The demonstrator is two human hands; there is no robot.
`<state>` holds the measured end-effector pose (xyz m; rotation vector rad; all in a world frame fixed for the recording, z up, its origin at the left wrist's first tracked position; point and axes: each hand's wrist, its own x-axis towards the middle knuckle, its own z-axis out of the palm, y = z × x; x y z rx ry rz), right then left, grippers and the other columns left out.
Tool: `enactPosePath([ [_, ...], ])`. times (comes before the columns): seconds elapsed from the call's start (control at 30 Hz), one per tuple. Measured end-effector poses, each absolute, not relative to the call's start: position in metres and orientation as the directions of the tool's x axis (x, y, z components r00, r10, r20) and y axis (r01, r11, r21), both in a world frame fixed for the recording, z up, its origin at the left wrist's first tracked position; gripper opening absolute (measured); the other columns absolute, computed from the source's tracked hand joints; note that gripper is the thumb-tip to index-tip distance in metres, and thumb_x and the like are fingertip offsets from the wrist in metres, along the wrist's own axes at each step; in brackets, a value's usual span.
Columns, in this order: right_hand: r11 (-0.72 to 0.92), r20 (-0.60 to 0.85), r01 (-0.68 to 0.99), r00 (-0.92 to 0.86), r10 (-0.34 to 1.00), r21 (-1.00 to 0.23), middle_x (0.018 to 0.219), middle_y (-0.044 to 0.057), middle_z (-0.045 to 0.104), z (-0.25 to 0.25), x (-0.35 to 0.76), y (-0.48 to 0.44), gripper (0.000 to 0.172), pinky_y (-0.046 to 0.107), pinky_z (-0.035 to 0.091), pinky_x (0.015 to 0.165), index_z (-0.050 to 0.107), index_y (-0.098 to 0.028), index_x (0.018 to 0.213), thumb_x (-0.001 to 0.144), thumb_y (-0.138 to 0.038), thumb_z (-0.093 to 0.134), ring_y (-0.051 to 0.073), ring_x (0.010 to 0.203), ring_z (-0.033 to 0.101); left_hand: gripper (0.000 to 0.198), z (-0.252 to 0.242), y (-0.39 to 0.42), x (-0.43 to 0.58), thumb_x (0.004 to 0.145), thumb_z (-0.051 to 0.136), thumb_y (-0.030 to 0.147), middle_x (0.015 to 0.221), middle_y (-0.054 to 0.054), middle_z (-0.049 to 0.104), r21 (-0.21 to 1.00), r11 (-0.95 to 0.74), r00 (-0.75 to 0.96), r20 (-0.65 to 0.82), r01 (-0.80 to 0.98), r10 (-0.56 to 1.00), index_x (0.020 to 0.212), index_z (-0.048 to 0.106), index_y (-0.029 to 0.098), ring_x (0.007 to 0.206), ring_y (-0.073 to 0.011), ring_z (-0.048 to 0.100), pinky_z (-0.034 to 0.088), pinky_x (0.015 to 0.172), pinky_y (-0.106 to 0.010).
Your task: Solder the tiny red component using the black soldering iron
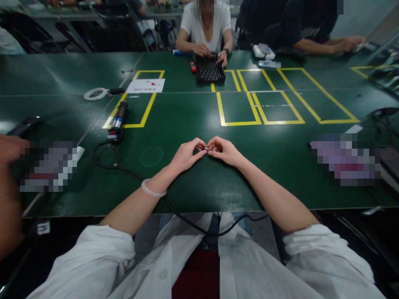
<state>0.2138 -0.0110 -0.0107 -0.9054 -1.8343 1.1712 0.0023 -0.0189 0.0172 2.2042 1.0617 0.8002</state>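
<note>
Faces black tray [210, 80] with unclear contents near worktop's [187, 114] far edge; pinches small part [206, 148] between left fingers [198, 156] and right fingers [215, 154].

A glossy dark green tabletop [187, 112] bears yellow tape outlines [240, 123]. On its left side lie a coiled white cable [89, 97], a white printed sheet [141, 86] overlapping one outline, and a dark cylindrical device [119, 117] with a blue band. Near the far edge sit a black tray [210, 79] and a small red object [193, 66].
</note>
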Motion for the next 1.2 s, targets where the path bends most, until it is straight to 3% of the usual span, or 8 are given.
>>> enactPosePath([
  [0.5,0.301,0.195,0.176,-0.450,0.871,-0.937,0.076,-0.001,0.061,-0.011,0.215,-0.009,0.025,0.025,0.041,0.060,0.060,-0.016,0.097,0.083,-0.036,0.067,0.010,0.063,0.051,0.029,0.018,-0.018,0.001,0.095,0.054,0.043,0.098,-0.006,0.072,0.733,-0.483,0.487,0.236,0.479,0.841,0.102,0.065,0.017,0.090,-0.0182,0.068,0.052,0.085,-0.030],
  [0.87,0.290,0.183,0.198,-0.428,0.885,-0.937,0.077,0.000,0.061,-0.010,0.216,-0.009,0.025,0.026,0.043,0.062,0.059,-0.017,0.096,0.083,-0.036,0.067,0.012,0.065,0.054,0.029,0.017,-0.012,-0.006,0.096,0.051,0.040,0.096,-0.005,0.072,0.716,-0.465,0.446,0.236,0.521,0.863,0.105,0.066,0.017,0.090,-0.0182,0.068,0.049,0.084,-0.030],
  [1.2,0.330,0.192,0.261,-0.441,0.877,-0.907,0.080,0.001,0.063,-0.004,0.216,-0.013,0.021,0.027,0.046,0.066,0.059,-0.018,0.097,0.084,-0.033,0.065,0.012,0.067,0.055,0.030,0.025,0.002,-0.033,0.093,0.051,0.039,0.104,-0.008,0.072,0.730,-0.383,0.265,0.278,0.566,0.923,0.107,0.065,0.016,0.097,-0.0200,0.068,0.051,0.091,-0.033],
])
